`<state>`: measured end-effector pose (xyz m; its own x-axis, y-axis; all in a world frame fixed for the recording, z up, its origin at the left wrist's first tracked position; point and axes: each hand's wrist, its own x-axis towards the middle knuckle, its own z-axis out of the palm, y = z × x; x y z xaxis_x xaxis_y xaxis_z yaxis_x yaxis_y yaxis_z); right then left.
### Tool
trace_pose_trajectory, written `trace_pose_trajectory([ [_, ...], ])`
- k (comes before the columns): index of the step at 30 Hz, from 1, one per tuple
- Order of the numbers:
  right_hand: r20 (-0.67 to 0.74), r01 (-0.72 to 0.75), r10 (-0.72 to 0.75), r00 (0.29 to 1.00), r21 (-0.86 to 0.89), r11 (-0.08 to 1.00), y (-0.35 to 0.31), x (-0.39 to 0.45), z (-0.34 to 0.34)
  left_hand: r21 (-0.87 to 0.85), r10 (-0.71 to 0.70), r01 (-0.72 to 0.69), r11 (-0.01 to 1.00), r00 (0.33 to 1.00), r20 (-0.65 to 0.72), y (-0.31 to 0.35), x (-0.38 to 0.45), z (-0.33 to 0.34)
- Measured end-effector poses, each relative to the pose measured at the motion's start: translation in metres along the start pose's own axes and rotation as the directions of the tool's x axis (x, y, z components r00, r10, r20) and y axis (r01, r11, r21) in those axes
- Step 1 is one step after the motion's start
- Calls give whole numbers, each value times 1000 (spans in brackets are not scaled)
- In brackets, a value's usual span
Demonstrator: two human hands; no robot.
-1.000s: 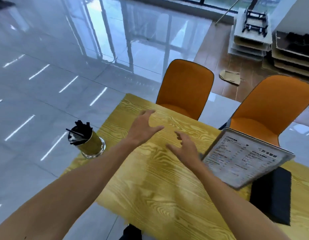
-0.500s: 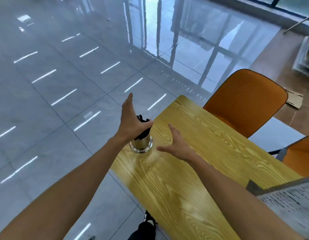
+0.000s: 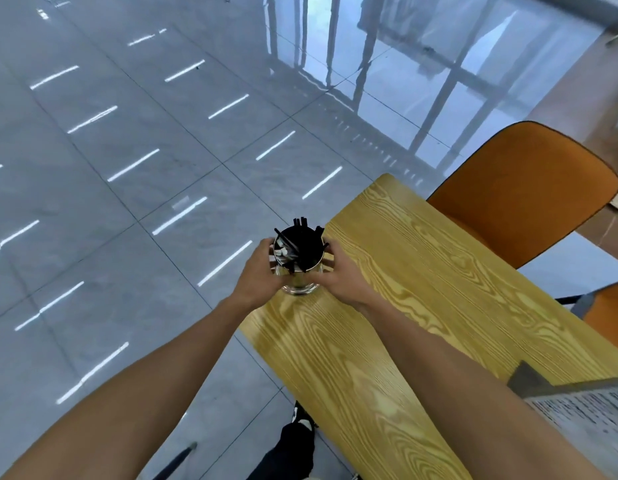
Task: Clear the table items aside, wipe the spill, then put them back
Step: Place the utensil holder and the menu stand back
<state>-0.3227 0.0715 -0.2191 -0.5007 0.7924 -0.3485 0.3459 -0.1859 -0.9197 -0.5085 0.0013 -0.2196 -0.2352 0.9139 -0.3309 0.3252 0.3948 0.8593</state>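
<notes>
A shiny metal cup (image 3: 298, 258) full of black chopsticks stands at the left corner of the yellow wood-grain table (image 3: 404, 306). My left hand (image 3: 257, 275) grips its left side and my right hand (image 3: 338, 273) grips its right side, fingers curled round the cup. The cup's base touches the tabletop. A menu sheet (image 3: 584, 410) pokes in at the lower right edge, mostly out of frame.
An orange chair (image 3: 522, 195) stands behind the table, and a second orange chair (image 3: 609, 310) shows at the right edge. Glossy grey floor tiles (image 3: 127, 168) spread to the left. My dark trouser leg and shoe (image 3: 297, 441) show below the table's near edge.
The view swung left toward the table's corner. Both hands closed in from open reach and now hold the chopstick cup from either side.
</notes>
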Motion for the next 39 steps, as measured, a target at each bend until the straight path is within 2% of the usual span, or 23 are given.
trace_pose_trajectory([
  [5,-97,10,-7,995,27,1000,1,-21,-30,17,53,-54,998,998,40,25,6,24],
  [10,-272,9,-1,962,26,1000,20,-63,-82,42,118,-128,991,977,176,60,12,78],
  [16,-457,-16,47,888,73,997,45,-133,-133,84,197,-240,967,916,348,95,2,157],
  [23,-633,-62,110,767,97,993,74,-201,-160,105,255,-347,932,833,491,115,-23,231],
  [28,-699,-88,148,700,121,989,92,-231,-167,111,254,-377,920,786,564,119,-33,266],
  [39,-777,-142,227,587,178,974,122,-250,-174,92,270,-413,906,733,625,125,-40,304],
])
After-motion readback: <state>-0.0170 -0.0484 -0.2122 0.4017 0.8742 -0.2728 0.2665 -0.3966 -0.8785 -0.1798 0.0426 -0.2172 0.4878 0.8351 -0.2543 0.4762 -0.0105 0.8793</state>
